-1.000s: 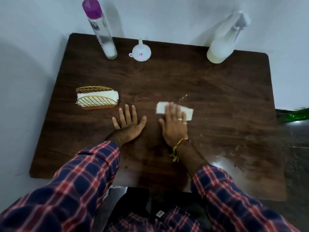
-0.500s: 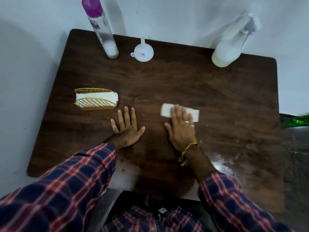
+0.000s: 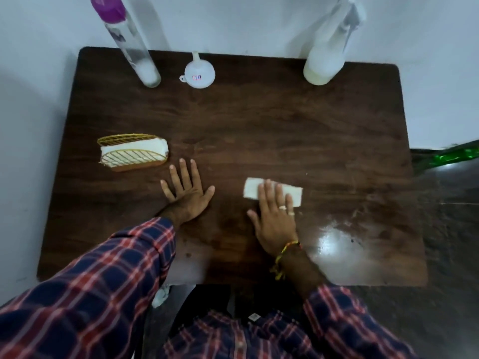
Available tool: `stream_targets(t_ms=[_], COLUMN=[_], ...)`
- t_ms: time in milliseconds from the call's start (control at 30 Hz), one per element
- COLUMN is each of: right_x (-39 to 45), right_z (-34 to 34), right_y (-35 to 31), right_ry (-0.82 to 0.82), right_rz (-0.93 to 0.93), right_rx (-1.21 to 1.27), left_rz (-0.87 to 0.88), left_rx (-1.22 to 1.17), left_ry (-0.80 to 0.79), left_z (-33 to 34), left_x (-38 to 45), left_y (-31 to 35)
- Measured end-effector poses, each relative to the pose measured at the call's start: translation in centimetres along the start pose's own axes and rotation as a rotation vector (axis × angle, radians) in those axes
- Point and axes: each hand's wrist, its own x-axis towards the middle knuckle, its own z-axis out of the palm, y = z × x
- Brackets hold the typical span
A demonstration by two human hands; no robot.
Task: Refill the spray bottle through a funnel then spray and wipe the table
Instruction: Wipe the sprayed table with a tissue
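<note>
Flat, right hand (image 3: 272,218) presses rectangular white tissue (image 3: 269,191).

This is looking like a plain room in a home. A small dark wooden surface (image 3: 259,125) is standing against a bare pale wall (image 3: 233,22). On its left part a gold wire napkin holder (image 3: 132,155) is sitting, and to its right a dark shiny floor (image 3: 451,242) is showing.
</note>
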Motion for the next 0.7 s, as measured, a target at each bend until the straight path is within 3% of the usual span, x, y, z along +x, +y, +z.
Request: stream_targets(t_ms=[67,133,267,367,433,567,633,700], right_x=[1.8,3.1,-1.5,-7.5,-9.7,-7.2,-4.7,-4.2], right_z=[-0.7,-1.1,0.8,2.6,2.7,1.2,0.4,0.3], right_y=[0.6,-0.5,-5.4,-5.3,-2.3,2.6,2.3,1.3], right_ry=[0.049,0.046,-0.017,-0.043,-0.036,0.013,0.015,-0.012], right_rz=[0.127,0.13,-0.157,-0.291,-0.195,0.228,0.225,0.082], right_rx=[0.013,0.042,0.031,-0.019,-0.031,0.075,0.091,0.057], left_rz=[0.006,0.011,0.013,0.053,0.09,0.214,0.251,0.25], left_rx=[-0.004,-0.005,-0.012,-0.017,-0.015,-0.06,-0.055,-0.088], left_ry=[-0.003,0.0,0.037,0.074,0.138,0.216,0.192,0.162], left_z=[-0.2,-0.3,-0.2,-0.4,0.0,2.4,3.2,3.2], left_x=[-0.3,-0.3,-0.6,-1.2,-2.4,-5.9,-6.5,-6.0], left_y=[0.2,0.2,0.3,0.0,-0.5,0.9,3.0,5.0])
